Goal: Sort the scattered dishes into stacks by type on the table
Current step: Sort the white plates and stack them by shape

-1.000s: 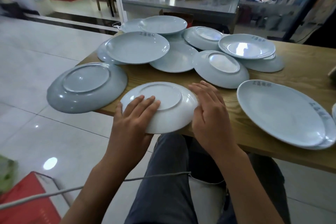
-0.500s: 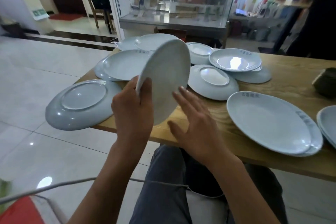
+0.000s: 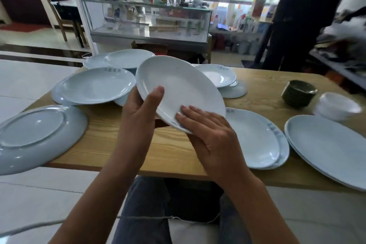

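I hold a white plate [image 3: 184,87] face up and tilted, above the middle of the wooden table [image 3: 174,150]. My left hand [image 3: 138,117] grips its left rim with the thumb on top. My right hand [image 3: 210,134] holds its near right edge, fingers flat on the inside. To the right lies a stack of two oval plates [image 3: 259,140]. A larger pair of oval plates [image 3: 328,148] sits at the far right. An upside-down plate [image 3: 37,134] overhangs the table's left edge.
More pale plates [image 3: 97,87] overlap at the back left and behind the held plate [image 3: 219,75]. A stack of dark bowls [image 3: 299,93] and white bowls [image 3: 338,107] stand at the back right. A glass counter and a standing person are beyond the table.
The plate lay upside down at the table's near edge. I lifted it, flipped it face up, and my right hand has taken hold of its edge. My view has tilted up.
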Demonstrator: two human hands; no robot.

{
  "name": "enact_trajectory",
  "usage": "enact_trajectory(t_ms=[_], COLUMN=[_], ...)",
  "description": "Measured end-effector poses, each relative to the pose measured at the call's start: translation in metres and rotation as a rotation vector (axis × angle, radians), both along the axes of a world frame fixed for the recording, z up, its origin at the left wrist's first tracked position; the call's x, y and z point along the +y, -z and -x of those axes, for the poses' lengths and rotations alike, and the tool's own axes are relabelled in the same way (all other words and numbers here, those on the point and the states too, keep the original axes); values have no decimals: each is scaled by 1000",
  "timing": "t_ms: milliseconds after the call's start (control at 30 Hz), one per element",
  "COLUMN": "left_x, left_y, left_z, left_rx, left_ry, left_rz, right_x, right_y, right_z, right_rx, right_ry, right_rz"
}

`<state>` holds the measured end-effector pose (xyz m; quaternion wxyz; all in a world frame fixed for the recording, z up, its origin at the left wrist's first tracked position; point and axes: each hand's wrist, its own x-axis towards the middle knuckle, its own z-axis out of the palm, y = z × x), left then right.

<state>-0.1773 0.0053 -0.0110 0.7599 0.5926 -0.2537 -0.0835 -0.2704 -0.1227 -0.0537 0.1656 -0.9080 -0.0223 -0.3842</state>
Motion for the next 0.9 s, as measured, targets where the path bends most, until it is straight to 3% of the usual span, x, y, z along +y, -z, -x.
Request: enact_trajectory(t_ms=[100, 267, 300, 400, 667, 900], left_x=[-25, -62, -67, -79, -97, -93], left_y=[8, 41, 43, 46, 48, 53], left_z=[3, 13, 18, 26, 34, 34], left_rx=[-107, -698, -717, -628, -1007, -1021], left_ry=[151, 87, 85, 81, 130, 188], left_rz=[-141, -716, -785, -860, -981, -962], right_x=[-23, -64, -70, -86, -103, -108], right_y=[-4, 9, 11, 16, 24, 28], right_z=[15, 44, 51, 67, 89, 97], right_rx=[4, 70, 98, 184, 311, 429], right_ry=[98, 228, 251, 308, 411, 432], right_rz=[13, 76, 71, 57, 18, -76])
